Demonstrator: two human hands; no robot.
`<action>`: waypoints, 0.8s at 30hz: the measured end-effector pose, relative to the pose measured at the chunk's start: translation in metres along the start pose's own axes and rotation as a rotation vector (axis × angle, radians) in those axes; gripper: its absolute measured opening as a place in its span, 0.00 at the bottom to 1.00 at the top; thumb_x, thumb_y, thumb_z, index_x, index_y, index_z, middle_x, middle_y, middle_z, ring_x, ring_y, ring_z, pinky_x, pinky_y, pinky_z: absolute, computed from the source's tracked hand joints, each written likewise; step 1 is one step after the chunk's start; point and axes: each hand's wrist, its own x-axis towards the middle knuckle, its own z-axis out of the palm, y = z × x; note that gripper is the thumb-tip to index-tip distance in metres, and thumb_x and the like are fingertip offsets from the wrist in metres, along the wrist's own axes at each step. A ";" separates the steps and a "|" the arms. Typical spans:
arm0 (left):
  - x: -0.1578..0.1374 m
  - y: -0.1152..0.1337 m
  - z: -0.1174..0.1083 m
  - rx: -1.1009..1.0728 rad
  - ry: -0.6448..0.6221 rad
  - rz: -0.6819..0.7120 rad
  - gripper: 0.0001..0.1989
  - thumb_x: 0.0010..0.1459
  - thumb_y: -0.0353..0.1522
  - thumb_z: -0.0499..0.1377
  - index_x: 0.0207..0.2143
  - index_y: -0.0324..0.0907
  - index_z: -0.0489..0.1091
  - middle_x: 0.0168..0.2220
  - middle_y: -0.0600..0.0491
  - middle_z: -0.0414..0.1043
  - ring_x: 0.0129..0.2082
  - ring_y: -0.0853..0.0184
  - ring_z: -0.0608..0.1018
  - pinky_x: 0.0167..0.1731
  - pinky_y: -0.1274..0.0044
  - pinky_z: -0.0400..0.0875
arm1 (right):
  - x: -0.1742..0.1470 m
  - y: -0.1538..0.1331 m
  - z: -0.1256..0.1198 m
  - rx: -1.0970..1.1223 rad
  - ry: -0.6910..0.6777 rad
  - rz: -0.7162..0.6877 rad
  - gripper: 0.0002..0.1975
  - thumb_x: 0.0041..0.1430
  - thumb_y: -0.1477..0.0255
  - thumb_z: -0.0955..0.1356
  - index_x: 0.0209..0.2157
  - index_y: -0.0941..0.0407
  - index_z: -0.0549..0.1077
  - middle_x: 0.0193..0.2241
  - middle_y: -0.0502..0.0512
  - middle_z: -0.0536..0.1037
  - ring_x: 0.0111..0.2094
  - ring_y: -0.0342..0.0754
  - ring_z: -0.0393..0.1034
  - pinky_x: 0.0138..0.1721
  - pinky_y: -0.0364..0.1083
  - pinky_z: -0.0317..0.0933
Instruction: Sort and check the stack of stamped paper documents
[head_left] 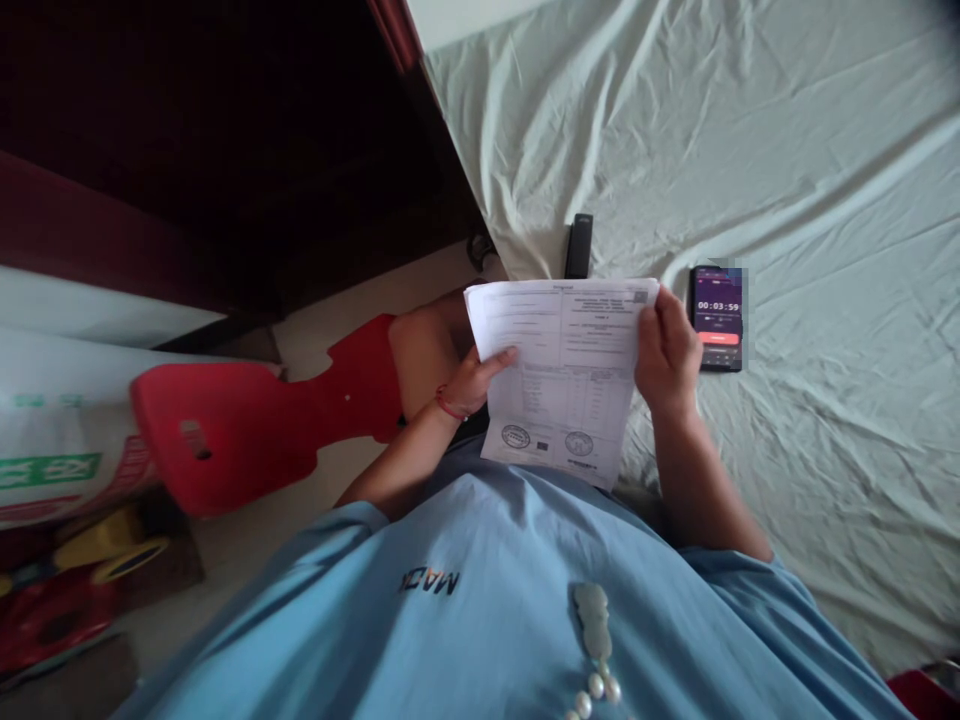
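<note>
A printed paper form [559, 400], with stamps near its lower edge, is held up in front of my blue shirt. It looks like more than one sheet at the top edge. My left hand [480, 382] grips its left side, thumb lying on the front and fingers hidden behind. At the upper right corner, my right hand [670, 350] pinches the paper between thumb and fingers. Beyond the top edge lies a black stapler-like object [579, 245], its lower end hidden by the paper. A phone [718, 325] showing a timer lies just right of my right hand.
A pale wrinkled sheet [840, 290] covers the surface ahead and to the right. To the left is a red plastic seat [240, 430], beside a white sack [67, 430]. Red and yellow items [97, 560] sit at the lower left. Dark furniture [225, 150] stands at the upper left.
</note>
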 end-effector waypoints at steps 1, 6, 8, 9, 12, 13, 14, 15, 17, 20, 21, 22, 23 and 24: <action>0.000 0.000 0.000 0.001 0.006 0.007 0.41 0.45 0.51 0.80 0.58 0.42 0.81 0.53 0.42 0.87 0.60 0.43 0.84 0.65 0.54 0.76 | 0.000 0.000 0.000 -0.026 -0.009 -0.004 0.23 0.76 0.51 0.65 0.63 0.46 0.77 0.48 0.57 0.82 0.47 0.54 0.80 0.47 0.55 0.76; -0.001 0.003 0.001 -0.024 -0.017 0.004 0.38 0.47 0.52 0.79 0.56 0.42 0.82 0.54 0.42 0.86 0.65 0.41 0.80 0.66 0.54 0.76 | 0.019 -0.006 -0.005 -0.191 -0.014 -0.176 0.25 0.75 0.55 0.66 0.68 0.44 0.72 0.66 0.62 0.74 0.66 0.65 0.71 0.61 0.69 0.71; -0.001 0.003 0.002 -0.045 -0.019 0.012 0.37 0.47 0.53 0.79 0.55 0.42 0.83 0.55 0.42 0.85 0.67 0.41 0.78 0.67 0.54 0.75 | 0.028 -0.012 -0.010 -0.264 -0.109 -0.257 0.21 0.75 0.57 0.67 0.65 0.44 0.75 0.66 0.60 0.74 0.71 0.67 0.65 0.68 0.73 0.62; -0.001 0.003 0.002 -0.056 -0.014 0.020 0.36 0.47 0.53 0.79 0.53 0.42 0.83 0.56 0.42 0.85 0.68 0.41 0.78 0.67 0.55 0.75 | 0.032 -0.015 -0.012 -0.292 -0.150 -0.288 0.19 0.75 0.58 0.67 0.63 0.44 0.77 0.64 0.59 0.76 0.72 0.67 0.64 0.71 0.74 0.59; -0.001 -0.001 0.002 -0.085 0.009 0.029 0.34 0.47 0.55 0.78 0.49 0.43 0.84 0.57 0.43 0.85 0.70 0.41 0.76 0.69 0.55 0.74 | 0.040 -0.024 -0.015 -0.368 -0.181 -0.328 0.18 0.77 0.58 0.66 0.61 0.45 0.79 0.65 0.57 0.77 0.74 0.66 0.61 0.73 0.73 0.53; -0.001 -0.002 0.002 -0.098 0.017 0.024 0.33 0.47 0.55 0.78 0.49 0.43 0.84 0.57 0.44 0.85 0.71 0.41 0.75 0.69 0.55 0.74 | 0.041 -0.027 -0.015 -0.402 -0.183 -0.335 0.19 0.77 0.58 0.65 0.62 0.45 0.78 0.66 0.58 0.76 0.74 0.66 0.60 0.74 0.74 0.52; 0.000 -0.004 0.001 -0.114 0.024 0.017 0.33 0.48 0.54 0.78 0.50 0.43 0.84 0.57 0.44 0.85 0.71 0.41 0.75 0.70 0.55 0.74 | 0.041 -0.030 -0.014 -0.440 -0.199 -0.342 0.20 0.78 0.58 0.64 0.62 0.47 0.78 0.68 0.58 0.75 0.75 0.66 0.59 0.74 0.74 0.50; 0.000 -0.006 0.000 -0.128 0.030 0.010 0.33 0.48 0.54 0.78 0.50 0.44 0.84 0.57 0.45 0.85 0.72 0.42 0.74 0.70 0.55 0.73 | 0.042 -0.033 -0.013 -0.481 -0.230 -0.351 0.21 0.79 0.58 0.62 0.62 0.48 0.78 0.68 0.59 0.75 0.75 0.67 0.60 0.75 0.75 0.48; 0.002 -0.008 -0.001 -0.145 0.051 0.009 0.32 0.47 0.54 0.78 0.49 0.45 0.84 0.56 0.46 0.86 0.73 0.42 0.73 0.72 0.55 0.72 | 0.042 -0.040 -0.009 -0.557 -0.308 -0.363 0.21 0.80 0.59 0.60 0.60 0.50 0.79 0.66 0.61 0.77 0.74 0.66 0.62 0.76 0.75 0.45; 0.005 -0.009 -0.001 -0.155 0.067 0.011 0.33 0.46 0.57 0.78 0.47 0.46 0.85 0.57 0.47 0.85 0.74 0.41 0.72 0.74 0.55 0.69 | 0.043 -0.050 -0.002 -0.628 -0.337 -0.365 0.23 0.81 0.61 0.59 0.64 0.52 0.77 0.67 0.63 0.76 0.75 0.66 0.61 0.76 0.75 0.43; 0.005 -0.008 0.000 -0.162 0.059 0.004 0.34 0.46 0.58 0.77 0.47 0.46 0.85 0.57 0.47 0.85 0.74 0.41 0.71 0.74 0.54 0.69 | 0.043 -0.054 0.000 -0.634 -0.336 -0.373 0.24 0.81 0.61 0.59 0.67 0.52 0.75 0.69 0.64 0.74 0.76 0.67 0.59 0.76 0.75 0.43; 0.006 -0.008 0.001 -0.170 0.041 -0.008 0.34 0.46 0.59 0.77 0.47 0.46 0.85 0.58 0.47 0.85 0.74 0.41 0.71 0.74 0.54 0.68 | 0.043 -0.057 0.003 -0.630 -0.349 -0.389 0.25 0.80 0.61 0.59 0.68 0.53 0.73 0.70 0.65 0.73 0.76 0.66 0.59 0.76 0.74 0.43; 0.006 -0.008 0.003 -0.174 0.020 -0.018 0.35 0.47 0.60 0.76 0.48 0.46 0.84 0.58 0.46 0.85 0.75 0.41 0.70 0.74 0.53 0.68 | 0.043 -0.060 0.006 -0.617 -0.378 -0.409 0.25 0.80 0.62 0.59 0.69 0.53 0.73 0.70 0.64 0.73 0.75 0.65 0.60 0.77 0.74 0.43; 0.006 -0.008 0.004 -0.172 0.002 -0.024 0.35 0.48 0.60 0.75 0.49 0.46 0.84 0.58 0.46 0.85 0.75 0.41 0.70 0.74 0.53 0.68 | 0.043 -0.063 0.009 -0.599 -0.414 -0.428 0.24 0.81 0.62 0.59 0.69 0.52 0.73 0.69 0.63 0.74 0.74 0.64 0.62 0.77 0.73 0.44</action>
